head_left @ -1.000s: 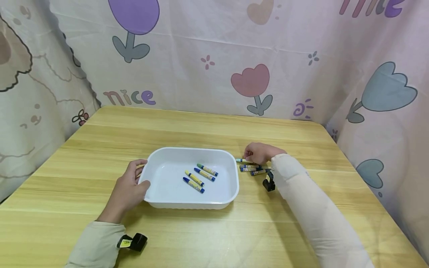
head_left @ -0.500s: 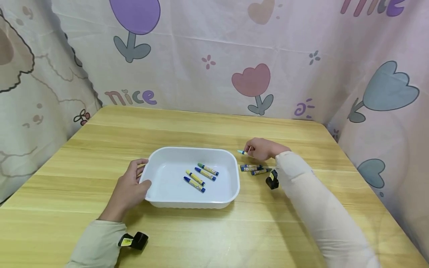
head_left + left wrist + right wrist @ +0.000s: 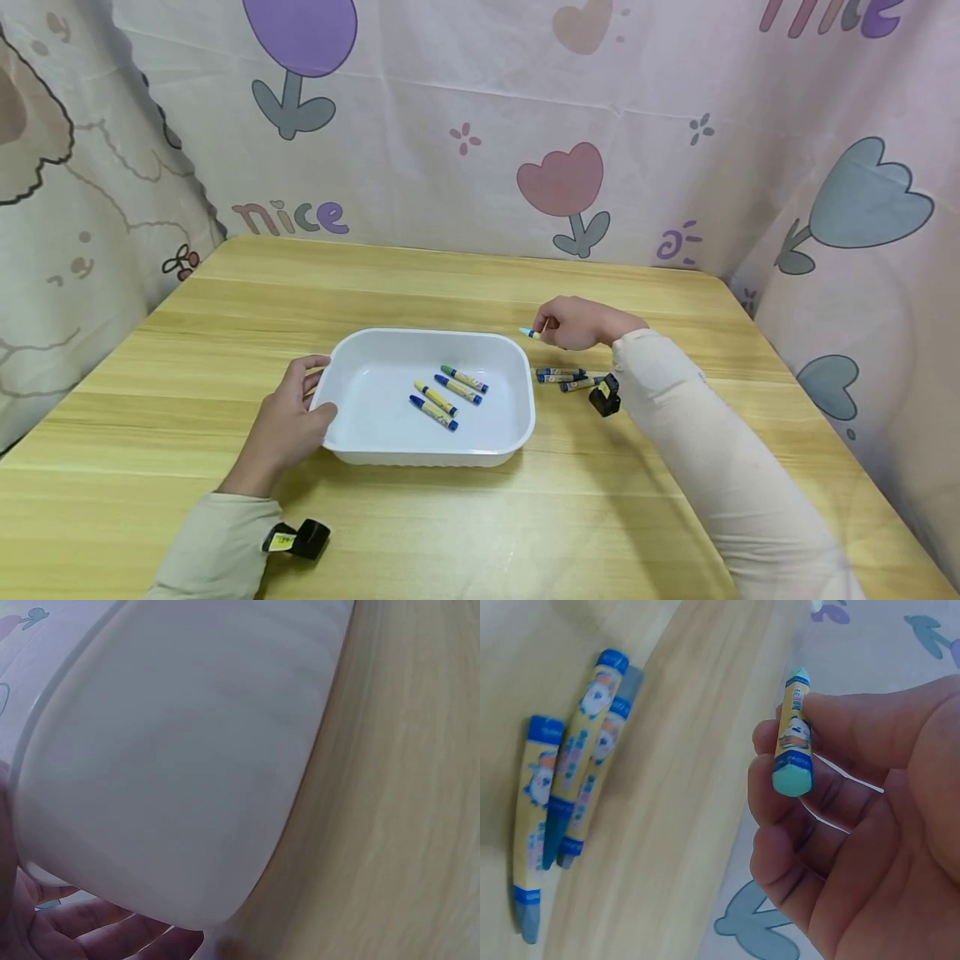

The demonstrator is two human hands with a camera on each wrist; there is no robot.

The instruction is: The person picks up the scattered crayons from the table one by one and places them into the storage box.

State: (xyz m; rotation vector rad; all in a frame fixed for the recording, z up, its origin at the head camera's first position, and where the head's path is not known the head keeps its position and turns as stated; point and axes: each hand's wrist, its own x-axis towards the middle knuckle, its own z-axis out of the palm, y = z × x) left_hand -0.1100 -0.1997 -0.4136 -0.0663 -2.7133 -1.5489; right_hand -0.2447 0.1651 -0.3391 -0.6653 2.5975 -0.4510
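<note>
My left hand (image 3: 285, 425) grips the left end of a white plastic basin (image 3: 367, 458), thumb over the rim and fingers along the outside. In the left wrist view the fingers (image 3: 97, 919) curl round the basin's corner. Several paper-wrapped crayons, among them a green-tipped crayon (image 3: 464, 380) and a yellow-tipped crayon (image 3: 435, 398), lie on the basin floor. Right of the basin, my right hand (image 3: 577, 322) pinches a mint-green crayon (image 3: 793, 739) between thumb and fingers, above the table. Its pointed tip faces the basin in the head view.
Three more crayons (image 3: 531, 825) lie close together on the wooden table (image 3: 465, 533), just right of the basin and below the right hand. A printed curtain (image 3: 435, 192) hangs behind the table and at both sides. Small black cameras (image 3: 309, 540) sit on the wrists.
My right hand has lifted the mint-green crayon from beside the other loose crayons and moved it farther back, then slightly left. The left hand and basin hold still.
</note>
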